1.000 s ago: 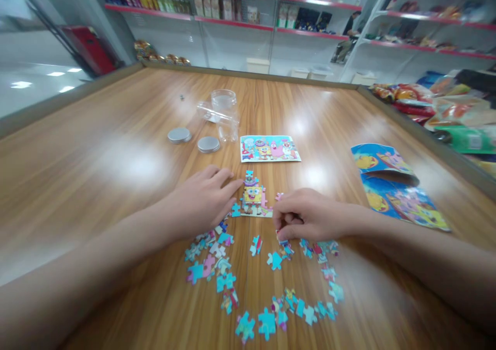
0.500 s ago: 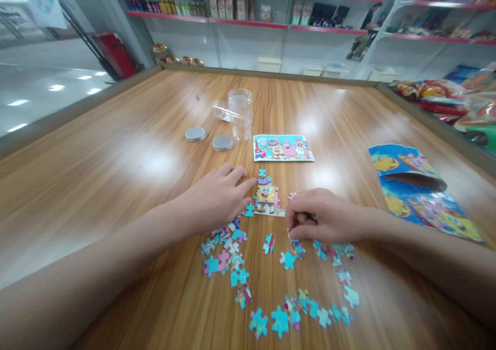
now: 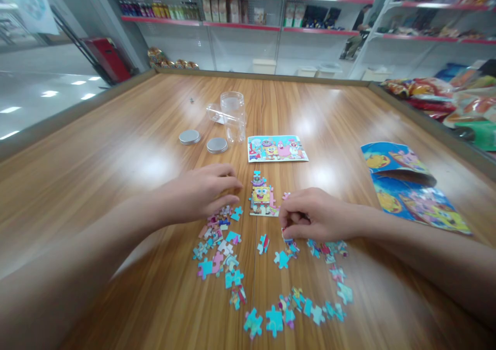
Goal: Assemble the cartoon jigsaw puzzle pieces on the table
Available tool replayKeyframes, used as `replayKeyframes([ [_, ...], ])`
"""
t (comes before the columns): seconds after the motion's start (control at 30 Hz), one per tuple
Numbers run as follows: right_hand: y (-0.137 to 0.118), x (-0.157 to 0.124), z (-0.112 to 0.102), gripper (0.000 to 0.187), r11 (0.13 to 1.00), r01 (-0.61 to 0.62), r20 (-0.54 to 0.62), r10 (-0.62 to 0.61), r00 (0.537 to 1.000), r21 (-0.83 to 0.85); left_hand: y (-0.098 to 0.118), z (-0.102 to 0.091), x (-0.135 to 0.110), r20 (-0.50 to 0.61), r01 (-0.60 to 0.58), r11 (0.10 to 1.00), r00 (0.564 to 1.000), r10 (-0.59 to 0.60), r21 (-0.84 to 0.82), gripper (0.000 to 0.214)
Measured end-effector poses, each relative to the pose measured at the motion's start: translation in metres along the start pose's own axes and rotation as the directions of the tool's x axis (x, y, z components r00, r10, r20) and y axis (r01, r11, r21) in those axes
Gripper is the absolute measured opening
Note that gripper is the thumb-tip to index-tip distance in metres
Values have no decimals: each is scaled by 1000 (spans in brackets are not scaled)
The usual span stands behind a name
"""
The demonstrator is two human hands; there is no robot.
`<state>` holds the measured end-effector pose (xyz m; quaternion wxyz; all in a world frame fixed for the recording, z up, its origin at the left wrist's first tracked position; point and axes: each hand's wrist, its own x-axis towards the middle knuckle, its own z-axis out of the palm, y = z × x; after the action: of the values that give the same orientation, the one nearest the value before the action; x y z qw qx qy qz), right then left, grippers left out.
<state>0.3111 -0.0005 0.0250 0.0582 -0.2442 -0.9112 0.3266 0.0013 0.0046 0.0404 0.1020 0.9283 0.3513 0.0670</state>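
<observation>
A partly joined cartoon jigsaw section (image 3: 262, 199) lies on the wooden table (image 3: 116, 148) between my hands. My left hand (image 3: 199, 193) hovers just left of it, fingers loosely bent and pointing right, above a heap of loose pieces (image 3: 218, 225); nothing shows in its grip. My right hand (image 3: 315, 217) rests to the right of the section, fingers pinched on a small puzzle piece (image 3: 287, 233) at its fingertips. Several more loose pieces (image 3: 284, 308) are scattered in an arc in front of me.
A printed reference picture (image 3: 277, 149) lies beyond the section. Further back stand a clear jar (image 3: 233, 114) and two metal lids (image 3: 189, 136) (image 3: 217, 145). An opened puzzle bag (image 3: 411, 187) lies at right, snack packets (image 3: 434, 94) past the table edge, and shop shelves behind.
My left hand has drawn back from the joined section, its fingers curling in over the loose pieces. My right hand keeps its pinch in about the same place.
</observation>
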Motion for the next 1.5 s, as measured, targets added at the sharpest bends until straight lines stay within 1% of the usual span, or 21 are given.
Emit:
replayKeyframes([
  [0.07, 0, 0, 0, 15, 1000, 0, -2, 0, 1000, 2, 4, -1, 1, 23, 61, 998, 998, -61, -14, 21],
  [0.2, 1, 0, 1, 16, 1000, 9, -2, -9, 1000, 9, 14, -1, 1, 202, 148, 989, 969, -139, -28, 12],
  [0.37, 1, 0, 1, 17, 1000, 3, 0, -3, 1000, 11, 22, -3, 3, 216, 158, 981, 968, -131, -114, 17],
  [0.5, 0, 0, 0, 17, 1000, -4, 9, 4, 1000, 5, 24, -4, 4, 334, 215, 966, 929, -158, -142, 16],
  [0.53, 0, -1, 0, 17, 1000, -3, 9, 3, 1000, 6, 23, -4, 4, 342, 233, 965, 923, -179, -124, 17],
  [0.6, 1, -1, 0, 16, 1000, -1, 3, 1, 1000, 9, 19, -5, 3, 310, 261, 963, 922, -230, -61, 23],
  [0.7, 1, 0, 0, 16, 1000, 3, -2, -3, 1000, 10, 12, -11, 0, 262, 290, 955, 919, -295, 60, 39],
  [0.73, 2, 0, 1, 16, 1000, 5, -3, -5, 1000, 10, 10, -13, -2, 273, 303, 949, 909, -316, 88, 44],
  [0.8, 2, 0, 1, 16, 1000, 8, -5, -8, 1000, 10, 7, -17, -4, 341, 338, 934, 870, -356, 113, 50],
  [0.87, 2, 0, 1, 17, 1000, 12, -6, -12, 1000, 9, 7, -16, -5, 427, 366, 925, 824, -373, 102, 52],
  [0.9, 2, 0, 1, 17, 1000, 14, -6, -14, 1000, 10, 8, -15, -4, 449, 369, 924, 813, -371, 96, 52],
  [0.93, 2, 0, 1, 17, 1000, 15, -5, -14, 1000, 11, 9, -13, -3, 447, 366, 926, 815, -368, 94, 52],
  [1.03, 2, 0, 1, 17, 1000, 19, -7, -19, 1000, 13, 14, -8, 2, 360, 323, 941, 870, -338, 104, 54],
  [1.07, 2, 0, 1, 17, 1000, 20, -10, -20, 1000, 13, 15, -8, 3, 356, 311, 946, 877, -323, 93, 54],
  [1.1, 2, 0, 1, 17, 1000, 21, -13, -21, 1000, 13, 15, -9, 3, 378, 307, 949, 872, -310, 71, 54],
  [1.2, 2, 0, 1, 18, 1000, 20, -14, -20, 1000, 8, 17, -13, 2, 490, 342, 940, 818, -300, 4, 45],
  [1.27, 2, 0, 1, 18, 1000, 21, -13, -21, 1000, 6, 19, -14, 1, 520, 370, 928, 801, -298, -38, 39],
  [1.33, 2, 0, 1, 18, 1000, 21, -10, -21, 1000, 7, 21, -13, 1, 506, 380, 923, 810, -298, -65, 37],
  [1.43, 2, 0, 1, 17, 1000, 19, -5, -19, 1000, 6, 22, -13, 0, 468, 355, 932, 836, -285, -67, 41],
  [1.47, 1, 0, 1, 17, 1000, 20, -5, -20, 1000, 5, 21, -14, -1, 472, 350, 935, 835, -282, -60, 43],
  [1.5, 2, 0, 1, 17, 1000, 23, -7, -23, 1000, 4, 19, -16, -3, 495, 357, 933, 820, -286, -52, 44],
])
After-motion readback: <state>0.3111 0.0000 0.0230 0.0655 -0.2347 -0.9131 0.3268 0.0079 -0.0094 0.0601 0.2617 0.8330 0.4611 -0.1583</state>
